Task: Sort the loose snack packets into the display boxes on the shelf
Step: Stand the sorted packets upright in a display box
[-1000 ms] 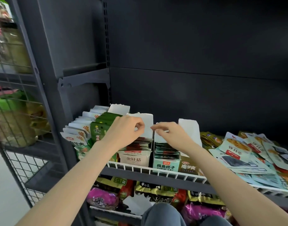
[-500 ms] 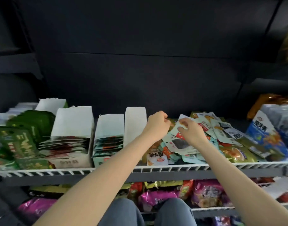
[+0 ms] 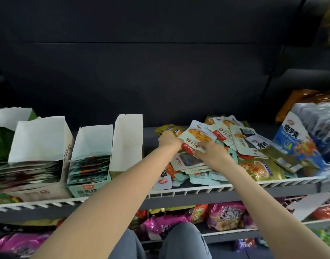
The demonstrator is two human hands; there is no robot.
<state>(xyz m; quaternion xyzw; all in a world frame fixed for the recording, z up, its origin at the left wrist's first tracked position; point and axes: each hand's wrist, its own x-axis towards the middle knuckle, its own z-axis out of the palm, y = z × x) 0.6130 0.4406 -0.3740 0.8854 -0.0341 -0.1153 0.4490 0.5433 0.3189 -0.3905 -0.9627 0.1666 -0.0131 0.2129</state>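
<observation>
White cardboard display boxes stand in a row on the left half of the wire-fronted grey shelf (image 3: 235,188), and they tell you how far you have come. The widest box (image 3: 38,141) is packed nearly to its cut-down front with dark packets, the teal-fronted box (image 3: 91,146) beside it is well filled too, and the narrow box (image 3: 127,141) nearest the heap shows only its bare white inner wall from here; what it holds low down you cannot see.

To the right of that box lies your remaining work: a loose heap of flat snack packets (image 3: 244,146) in pale teal, white-and-red and gold foil, sprawled between the narrow box and a tall blue printed carton (image 3: 295,146) at the far right. Judging by its spread, more is left than a handful.

Your left hand (image 3: 169,141) is curled at the near-left edge of the heap, gripping the left side of a white packet with a yellow food picture and red band (image 3: 197,139). Your right hand (image 3: 213,154) rests on the pile just beside it, fingers bent and pinching the same packet's lower right edge. That packet sits tilted on top of the heap, touching those under it. Sorting looks partway done, with most loose stock not yet boxed.
</observation>
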